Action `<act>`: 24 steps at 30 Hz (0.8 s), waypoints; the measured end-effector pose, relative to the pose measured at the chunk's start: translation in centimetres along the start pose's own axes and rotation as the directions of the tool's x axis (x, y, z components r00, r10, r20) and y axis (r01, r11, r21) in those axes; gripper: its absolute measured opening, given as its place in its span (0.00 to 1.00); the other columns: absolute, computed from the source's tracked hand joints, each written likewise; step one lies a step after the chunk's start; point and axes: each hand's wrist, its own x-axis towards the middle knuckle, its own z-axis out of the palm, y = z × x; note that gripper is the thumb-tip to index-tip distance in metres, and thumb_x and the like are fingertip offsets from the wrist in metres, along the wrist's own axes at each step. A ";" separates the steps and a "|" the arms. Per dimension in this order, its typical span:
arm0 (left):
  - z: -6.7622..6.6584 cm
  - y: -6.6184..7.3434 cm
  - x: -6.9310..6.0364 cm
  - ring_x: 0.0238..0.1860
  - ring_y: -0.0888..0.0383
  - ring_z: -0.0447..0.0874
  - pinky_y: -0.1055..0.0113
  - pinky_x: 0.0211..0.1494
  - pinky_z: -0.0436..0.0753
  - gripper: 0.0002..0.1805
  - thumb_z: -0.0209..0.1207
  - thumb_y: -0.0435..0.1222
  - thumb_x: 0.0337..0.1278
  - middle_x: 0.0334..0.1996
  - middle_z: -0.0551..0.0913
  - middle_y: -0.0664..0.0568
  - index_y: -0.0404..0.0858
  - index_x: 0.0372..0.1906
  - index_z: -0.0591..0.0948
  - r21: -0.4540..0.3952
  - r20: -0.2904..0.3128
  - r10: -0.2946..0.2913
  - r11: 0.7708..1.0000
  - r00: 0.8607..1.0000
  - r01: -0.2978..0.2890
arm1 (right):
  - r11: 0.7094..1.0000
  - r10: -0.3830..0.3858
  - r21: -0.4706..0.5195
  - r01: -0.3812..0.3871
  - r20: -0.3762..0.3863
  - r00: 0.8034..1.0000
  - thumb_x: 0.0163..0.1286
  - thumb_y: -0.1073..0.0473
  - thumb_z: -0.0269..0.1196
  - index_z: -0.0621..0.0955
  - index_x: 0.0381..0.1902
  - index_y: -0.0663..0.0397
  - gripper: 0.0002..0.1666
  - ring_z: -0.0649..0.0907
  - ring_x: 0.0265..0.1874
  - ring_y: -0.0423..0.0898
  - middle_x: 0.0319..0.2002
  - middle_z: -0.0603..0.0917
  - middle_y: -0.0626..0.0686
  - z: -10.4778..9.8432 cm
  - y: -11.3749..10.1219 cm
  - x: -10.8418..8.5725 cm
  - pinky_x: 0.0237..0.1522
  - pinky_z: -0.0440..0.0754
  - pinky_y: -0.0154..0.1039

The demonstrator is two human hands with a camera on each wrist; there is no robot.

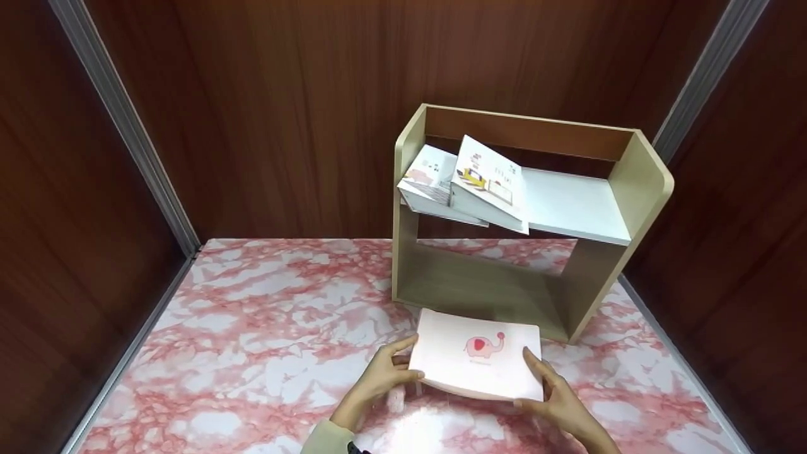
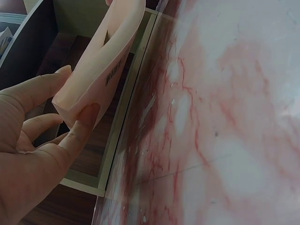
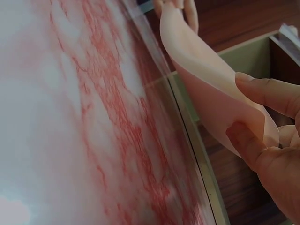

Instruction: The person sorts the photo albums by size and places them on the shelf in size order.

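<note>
A pale pink notebook with a pink elephant on its cover is held level in front of the small bookshelf. My left hand pinches its left end between thumb and fingers, while my right hand grips the opposite end. Seen from the left wrist, the notebook bows, and a barcode shows on its underside. In the right wrist view its layers gape apart along the near edge.
Two thick white books, one beneath the other, lie slanted at the left of the upper shelf, jutting past its front edge. The lower compartment faces me. Pink marbled covering spreads over the table; brown panels enclose it.
</note>
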 end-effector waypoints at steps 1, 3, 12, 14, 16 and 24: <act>0.0 0.0 0.0 0.50 0.45 0.78 0.65 0.45 0.82 0.40 0.63 0.25 0.49 0.69 0.52 0.32 0.27 0.68 0.57 0.007 -0.003 0.000 1.000 1.000 0.000 | 1.000 -0.003 -0.002 0.003 0.003 1.000 0.49 0.73 0.68 0.51 0.68 0.75 0.53 0.56 0.61 0.20 0.69 0.43 0.72 0.0 0.0 0.0 0.53 0.68 0.20; -0.1 0.0 0.0 0.49 0.45 0.78 0.66 0.44 0.82 0.40 0.63 0.26 0.49 0.69 0.52 0.32 0.27 0.68 0.57 0.024 -0.007 0.000 1.000 1.000 0.000 | 1.000 0.010 -0.009 -0.010 -0.001 1.000 0.49 0.73 0.68 0.51 0.68 0.74 0.53 0.53 0.62 0.20 0.69 0.44 0.71 0.0 0.0 0.1 0.55 0.65 0.18; 0.0 0.0 0.3 0.49 0.43 0.78 0.67 0.42 0.82 0.40 0.62 0.22 0.47 0.66 0.57 0.29 0.27 0.67 0.59 -0.003 -0.047 -0.014 1.000 0.999 0.014 | 0.992 0.122 -0.018 -0.123 -0.015 0.992 0.48 0.74 0.68 0.51 0.70 0.68 0.55 0.34 0.67 0.62 0.71 0.43 0.65 0.1 -0.1 0.5 0.53 0.67 0.18; 0.0 0.0 0.3 0.49 0.42 0.78 0.67 0.42 0.83 0.40 0.62 0.22 0.47 0.64 0.60 0.28 0.27 0.67 0.59 -0.004 -0.050 -0.016 1.000 0.999 0.016 | 0.991 0.134 -0.019 -0.134 -0.017 0.991 0.49 0.73 0.69 0.51 0.70 0.67 0.55 0.34 0.68 0.61 0.72 0.43 0.65 0.1 -0.1 0.6 0.53 0.68 0.19; -0.1 0.0 0.3 0.49 0.41 0.79 0.67 0.40 0.83 0.40 0.62 0.22 0.47 0.61 0.64 0.27 0.27 0.67 0.59 0.000 -0.051 -0.020 1.000 0.998 0.020 | 0.990 0.137 -0.019 -0.137 -0.012 0.990 0.49 0.71 0.69 0.51 0.71 0.66 0.56 0.40 0.69 0.56 0.72 0.42 0.66 0.1 0.0 0.6 0.53 0.69 0.20; -0.3 0.0 0.2 0.47 0.44 0.80 0.68 0.38 0.83 0.40 0.63 0.24 0.48 0.58 0.67 0.26 0.27 0.67 0.58 0.002 -0.045 -0.019 1.000 0.999 0.019 | 0.994 0.105 0.009 -0.106 0.019 0.994 0.51 0.70 0.68 0.48 0.71 0.68 0.56 0.59 0.60 0.22 0.70 0.40 0.69 0.0 0.2 0.9 0.53 0.72 0.23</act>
